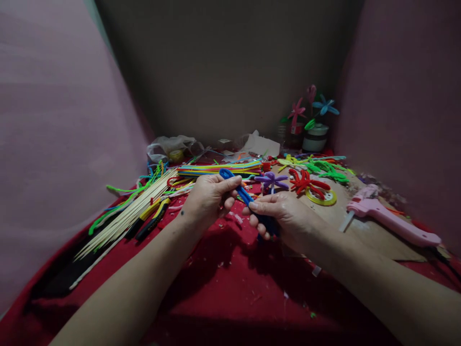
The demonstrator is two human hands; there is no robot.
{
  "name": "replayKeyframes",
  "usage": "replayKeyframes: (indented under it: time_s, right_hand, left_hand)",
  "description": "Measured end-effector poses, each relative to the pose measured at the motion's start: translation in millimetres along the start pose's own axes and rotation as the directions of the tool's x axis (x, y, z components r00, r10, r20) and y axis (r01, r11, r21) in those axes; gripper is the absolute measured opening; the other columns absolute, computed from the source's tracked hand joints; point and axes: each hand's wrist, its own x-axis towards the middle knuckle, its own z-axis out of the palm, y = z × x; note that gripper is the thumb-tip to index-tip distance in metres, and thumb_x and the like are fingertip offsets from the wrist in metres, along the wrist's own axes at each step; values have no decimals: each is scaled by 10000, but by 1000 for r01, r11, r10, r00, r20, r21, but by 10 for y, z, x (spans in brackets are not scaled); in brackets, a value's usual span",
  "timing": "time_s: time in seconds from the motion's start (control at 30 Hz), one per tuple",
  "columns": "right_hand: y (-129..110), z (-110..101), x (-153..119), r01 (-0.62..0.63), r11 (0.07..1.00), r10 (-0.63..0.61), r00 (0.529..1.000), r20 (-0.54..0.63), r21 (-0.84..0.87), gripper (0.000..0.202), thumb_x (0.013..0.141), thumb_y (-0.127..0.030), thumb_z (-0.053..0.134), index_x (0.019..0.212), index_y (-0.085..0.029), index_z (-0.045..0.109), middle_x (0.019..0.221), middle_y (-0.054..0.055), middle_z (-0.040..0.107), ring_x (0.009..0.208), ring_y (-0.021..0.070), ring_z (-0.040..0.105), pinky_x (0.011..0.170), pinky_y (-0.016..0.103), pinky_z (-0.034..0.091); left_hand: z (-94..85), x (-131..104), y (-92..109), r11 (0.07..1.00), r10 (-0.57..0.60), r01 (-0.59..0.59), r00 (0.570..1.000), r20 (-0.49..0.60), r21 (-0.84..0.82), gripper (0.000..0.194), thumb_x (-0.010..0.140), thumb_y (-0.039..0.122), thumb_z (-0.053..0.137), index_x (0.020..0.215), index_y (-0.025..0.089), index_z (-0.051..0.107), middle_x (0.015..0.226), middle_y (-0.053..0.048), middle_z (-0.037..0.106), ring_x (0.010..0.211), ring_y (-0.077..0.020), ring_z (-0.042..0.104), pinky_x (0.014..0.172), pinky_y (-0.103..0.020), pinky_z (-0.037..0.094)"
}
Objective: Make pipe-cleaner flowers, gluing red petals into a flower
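Both hands hold a folded bundle of blue pipe cleaners (pixel 245 194) above the red cloth. My left hand (pixel 212 196) is closed, its thumb and fingers pinching near the upper end, where a blue loop sticks out. My right hand (pixel 279 211) is closed around the lower part, and more blue shows beneath its fingers. Just behind the right hand lies a purple pipe-cleaner flower (pixel 272 180). A red pipe-cleaner shape (pixel 308 182) rests to its right, partly over a yellow ring (pixel 326 197).
Wooden sticks (pixel 129 216) and yellow-black pliers (pixel 154 220) lie left. Coloured pipe cleaners (pixel 219 168) lie behind the hands. A pink glue gun (pixel 392 218) rests on a board (pixel 374 247) at right. Potted pipe-cleaner flowers (pixel 315 137) stand at the back.
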Motion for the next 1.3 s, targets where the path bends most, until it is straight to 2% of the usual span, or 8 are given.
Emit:
replayKeyframes:
  time_s: [0.3,0.73,0.83,0.9,0.97,1.07,1.17,1.3]
  right_hand:
    - [-6,-44,7,52,996,-57,996,-67,-67,105,738,-183,584,680,-105,624,520,-11,561,362,36,455,327,136,320]
    - [-42,-33,12,55,986,-76,988,-134,-156,157,721,-198,588,591,-111,593,508,-3,560,354,44,447,332,158,311]
    - [-65,-60,27,45,977,-78,985,-156,-209,146,715,-207,582,614,-107,614,476,-13,535,337,46,423,332,171,310]
    - [-80,-82,36,58,964,-102,982,-158,-260,147,708,-206,575,605,-108,613,459,-17,525,325,48,404,327,180,295]
    - [-93,-100,40,100,938,-148,982,-121,-333,176,697,-192,565,538,-119,579,432,-21,506,320,50,386,326,188,269]
    - [-109,-110,39,139,879,-194,978,-76,-456,218,677,-160,544,460,-136,533,373,-35,449,315,50,355,331,200,226]
    - [-112,-106,43,115,800,-215,971,-102,-588,201,658,-151,546,457,-141,542,357,-43,429,314,44,326,336,206,195]
    - [-117,-102,47,89,758,-189,978,-86,-647,210,655,-148,554,448,-153,518,365,-49,417,315,41,324,336,200,200]
  left_hand:
    - [81,-10,-104,999,-34,39,984,177,-26,234,679,312,668,612,103,587,458,7,537,305,-44,416,292,-150,291]
    - [-13,65,-71,1000,4,-3,996,92,-12,245,682,324,664,620,113,558,449,19,503,294,-51,388,282,-170,294]
    - [-51,61,1,983,170,-167,985,-38,71,260,674,352,673,783,133,585,583,3,544,445,-75,484,410,-181,377]
    - [-64,28,79,867,454,-394,877,-157,306,317,659,310,692,933,175,605,794,-30,598,665,-120,557,590,-221,446]
    - [-57,-14,139,630,666,-540,746,-30,558,292,662,249,690,949,215,643,960,-44,603,888,-170,537,793,-280,421]
    - [-22,-44,139,353,609,-659,701,371,664,134,710,225,645,833,240,696,940,-47,648,960,-206,505,916,-347,327]
    - [6,-21,58,289,438,-689,713,548,665,123,752,250,599,815,259,704,865,-46,678,874,-200,538,915,-356,298]
    - [26,-4,-16,310,370,-687,724,582,657,139,765,239,578,782,260,714,762,-42,677,748,-174,561,879,-329,310]
